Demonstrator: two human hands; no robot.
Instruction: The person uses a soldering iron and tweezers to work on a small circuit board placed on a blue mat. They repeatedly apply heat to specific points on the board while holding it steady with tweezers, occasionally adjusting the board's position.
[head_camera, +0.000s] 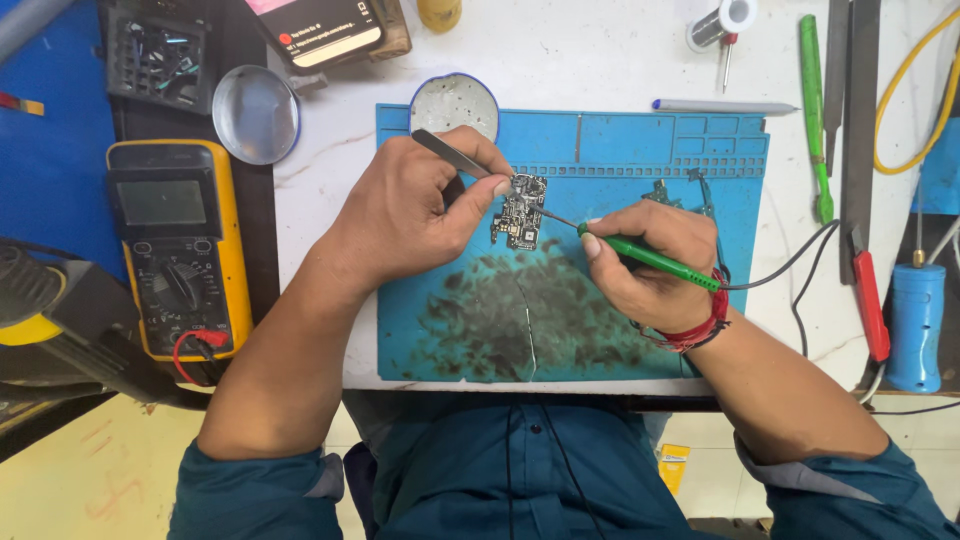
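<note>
Tweezers (452, 155) sit pinched in the left hand (415, 215), fingers closed narrow around them, their tips meeting the top edge of a small circuit board (523, 211) that lies on the blue work mat (660, 150). The right hand (650, 262) is wrapped around a green soldering iron (650, 258), held like a pen, its thin metal tip resting against the board's right side; a red thread band circles that wrist and a dark cord (790, 262) trails from the iron's rear across the mat's edge. The mat is stained dark in the middle, just below the board, with a pale crack running through the stain. Both forearms come in from below and cover the mat's lower corners — the left thumb hides part of the board's left edge. Behind the left hand, touching the mat's top edge, stands a round tin (455, 102) with a whitish inside. A magnifying lens (256, 113) lies left of it, and a yellow multimeter (180, 245) rests well to the left on the dark strip beside the table. A phone (320, 30) lies at the top edge of view. To the right — off the mat — are a grey pen (722, 106), a spool of solder wire (722, 20), a green-handled tool (815, 110), a red-handled tool (868, 300) and a blue cylinder (914, 325).
</note>
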